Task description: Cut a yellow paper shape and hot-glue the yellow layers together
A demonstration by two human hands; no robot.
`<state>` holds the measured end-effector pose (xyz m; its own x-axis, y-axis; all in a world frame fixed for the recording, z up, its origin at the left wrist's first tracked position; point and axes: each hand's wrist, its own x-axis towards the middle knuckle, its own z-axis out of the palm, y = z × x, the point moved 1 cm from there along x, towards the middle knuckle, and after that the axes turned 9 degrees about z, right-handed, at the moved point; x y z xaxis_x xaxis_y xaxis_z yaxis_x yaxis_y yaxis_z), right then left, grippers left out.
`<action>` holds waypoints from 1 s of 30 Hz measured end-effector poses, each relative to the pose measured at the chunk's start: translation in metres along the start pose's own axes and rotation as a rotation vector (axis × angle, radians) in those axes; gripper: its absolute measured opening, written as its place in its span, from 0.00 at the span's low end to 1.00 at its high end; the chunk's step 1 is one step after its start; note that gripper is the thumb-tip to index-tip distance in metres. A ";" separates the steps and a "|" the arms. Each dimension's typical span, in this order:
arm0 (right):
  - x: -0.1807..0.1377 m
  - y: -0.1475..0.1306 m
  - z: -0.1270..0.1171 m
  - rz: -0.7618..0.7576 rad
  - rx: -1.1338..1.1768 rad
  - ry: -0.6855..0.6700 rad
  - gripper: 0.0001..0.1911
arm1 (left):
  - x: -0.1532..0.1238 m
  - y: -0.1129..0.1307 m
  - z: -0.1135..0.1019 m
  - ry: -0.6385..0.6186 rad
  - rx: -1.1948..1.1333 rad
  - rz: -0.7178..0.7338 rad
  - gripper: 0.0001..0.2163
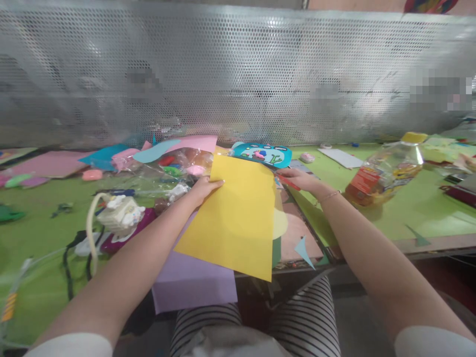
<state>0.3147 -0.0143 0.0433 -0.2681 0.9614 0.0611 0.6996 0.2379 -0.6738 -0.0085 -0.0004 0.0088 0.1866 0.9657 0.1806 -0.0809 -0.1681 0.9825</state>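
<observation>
My left hand pinches the left edge of a large yellow sheet of paper, thumb on top and fingers underneath. The sheet tilts down toward my lap. By its upper right corner, my right hand is closed around red-handled scissors; their blades are mostly hidden. Below the yellow sheet lies a purple sheet that overhangs the table edge. A pale yellow piece and green paper show beneath its right side. Just beyond the sheet is a blue decorated piece with coloured shapes on it.
A tilted plastic bottle with a yellow cap is on the right of the green table. On the left are a power adapter and cables. Coloured paper and plastic bags lie behind, before a perforated metal screen. A light-blue scrap lies near the edge.
</observation>
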 end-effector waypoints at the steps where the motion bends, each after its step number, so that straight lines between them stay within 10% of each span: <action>1: 0.000 0.000 0.000 -0.001 0.008 -0.001 0.26 | 0.000 0.000 0.000 -0.001 0.000 0.000 0.20; 21: 0.005 0.001 0.004 0.026 0.298 0.144 0.12 | 0.004 -0.004 -0.001 0.092 -0.090 0.027 0.17; 30: 0.005 -0.012 0.029 0.131 0.640 0.006 0.22 | 0.002 -0.003 0.006 0.181 -0.209 0.079 0.17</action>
<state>0.2861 -0.0159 0.0306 -0.2028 0.9780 -0.0483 0.1935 -0.0083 -0.9811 -0.0021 0.0011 0.0066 -0.0051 0.9739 0.2268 -0.2923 -0.2183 0.9311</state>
